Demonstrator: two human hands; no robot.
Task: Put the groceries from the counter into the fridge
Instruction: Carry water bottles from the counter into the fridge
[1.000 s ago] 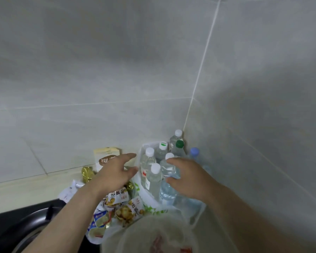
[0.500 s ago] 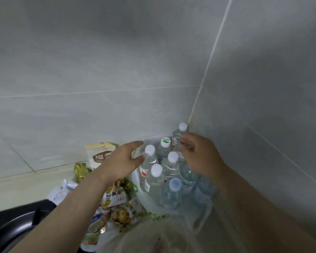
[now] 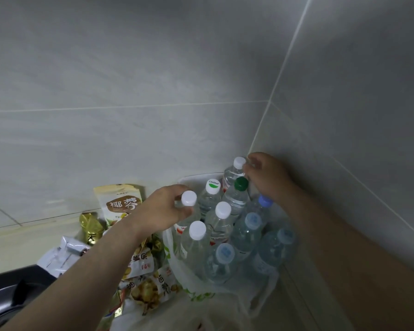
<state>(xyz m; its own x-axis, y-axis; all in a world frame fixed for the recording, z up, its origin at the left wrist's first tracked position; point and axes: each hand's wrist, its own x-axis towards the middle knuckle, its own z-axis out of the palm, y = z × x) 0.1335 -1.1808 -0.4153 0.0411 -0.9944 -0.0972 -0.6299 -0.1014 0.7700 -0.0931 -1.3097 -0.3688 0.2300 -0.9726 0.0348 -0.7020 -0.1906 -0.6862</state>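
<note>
Several clear water bottles point(image 3: 221, 225) stand packed in an open white plastic bag point(image 3: 261, 292) in the counter's corner; most have white caps, one a green cap point(image 3: 241, 183), some blue. My left hand point(image 3: 161, 210) wraps thumb and fingers around the neck of the left white-capped bottle point(image 3: 188, 198). My right hand point(image 3: 269, 175) reaches to the back of the group, its fingertips closed at the neck of the rear white-capped bottle point(image 3: 239, 162), right beside the green cap. The fridge is not in view.
Left of the bottles lie a beige snack bag point(image 3: 120, 201), a gold packet point(image 3: 91, 225), a white wrapper point(image 3: 60, 256) and several chestnut snack packs point(image 3: 148, 287). A black pan point(image 3: 7, 297) sits at the bottom left. Tiled walls point(image 3: 344, 115) close in behind and right.
My left hand moved from the bag's edge onto the left bottle's neck. My right hand moved back from the green-capped bottle to the rear bottle. The view shifted closer.
</note>
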